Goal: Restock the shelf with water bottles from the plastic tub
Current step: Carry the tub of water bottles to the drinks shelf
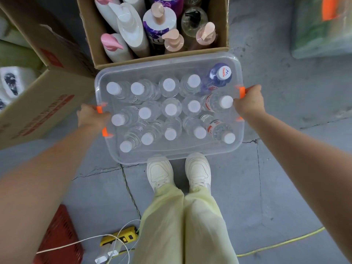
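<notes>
Over the grey concrete floor (285, 168), just ahead of a pair of white shoes (160, 172), the clear plastic tub (171, 158) is being held at both short ends. Its left orange handle (99, 109) is gripped by the left hand (91, 116), fingers (103, 116) curled in around it. The right orange handle (242, 92) is clasped the same way by the right hand (249, 102). The shoe tips are covered by the tub's near rim. Whether the tub is clear of the floor cannot be told.

Inside the tub, the water bottles (170, 109) are packed upright in three rough rows, with white caps facing up. Red-and-white labels can be made out on the ones at the right end. One blue bottle (221, 75) with a printed cap is tucked into the far right corner.

Just beyond the tub's far rim, an open cardboard box (162, 59) is seen, filled with pump bottles (159, 18) in white, pink, purple and clear. A second cardboard box (47, 103) with red print is set to the left. Pale yellow trousers (190, 225) are seen below the shoes. Beside them on the floor lie a red basket (59, 237), a yellow power strip (122, 237) with white cables, and a yellow cord (282, 242).
</notes>
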Demonstrator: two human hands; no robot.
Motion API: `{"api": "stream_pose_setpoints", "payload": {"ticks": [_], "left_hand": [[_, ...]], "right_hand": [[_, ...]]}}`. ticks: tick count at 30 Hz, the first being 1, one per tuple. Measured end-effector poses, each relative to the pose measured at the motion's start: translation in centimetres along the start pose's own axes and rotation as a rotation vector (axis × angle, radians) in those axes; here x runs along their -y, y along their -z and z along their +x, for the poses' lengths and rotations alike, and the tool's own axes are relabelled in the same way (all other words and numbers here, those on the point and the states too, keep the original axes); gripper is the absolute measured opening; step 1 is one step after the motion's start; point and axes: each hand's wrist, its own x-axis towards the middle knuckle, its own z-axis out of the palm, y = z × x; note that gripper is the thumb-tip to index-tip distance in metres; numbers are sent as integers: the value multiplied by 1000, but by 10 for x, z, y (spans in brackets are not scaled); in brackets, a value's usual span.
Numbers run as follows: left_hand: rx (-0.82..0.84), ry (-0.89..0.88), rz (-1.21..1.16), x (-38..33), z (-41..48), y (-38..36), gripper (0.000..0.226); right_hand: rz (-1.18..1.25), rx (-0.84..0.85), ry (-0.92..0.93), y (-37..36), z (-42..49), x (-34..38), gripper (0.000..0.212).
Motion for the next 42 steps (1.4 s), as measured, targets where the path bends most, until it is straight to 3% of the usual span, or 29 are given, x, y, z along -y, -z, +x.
{"api": "stream_pose_setpoints", "payload": {"ticks": [2, 5, 7, 10, 14, 16, 20, 26, 29, 33, 42], "left_hand": [[44, 51, -126, 3, 0, 2, 53], [133, 76, -213, 0, -6, 0, 42], [161, 69, -223, -1, -7, -2, 40], [139, 78, -285, 1, -6, -6, 35], [66, 107, -368, 4, -7, -17, 30], [31, 112, -371, 3, -7, -19, 32], [25, 104, -386, 3, -5, -21, 32], [-32, 144, -396, 3, -3, -26, 26], [-32, 122, -423, 5, 0, -27, 15], [-7, 112, -426, 7, 0, -25, 19], [22, 103, -378, 2, -13, -16, 17]], "right_hand": [[101, 19, -31, -2, -4, -3, 28], [50, 98, -28, -2, -4, -5, 30], [43, 122, -40, 0, 0, -3, 12], [106, 137, -86, 0, 9, -5, 23], [163, 114, -81, -5, 10, -8, 5], [180, 109, -105, -6, 11, -8, 25], [219, 117, -111, -9, 16, -12, 35], [211, 94, -69, -14, 18, -15, 32], [207, 56, -63, -15, 17, -16, 1], [252, 102, -120, -14, 22, -16, 14], [151, 183, -159, -8, 20, -16, 18]]}}
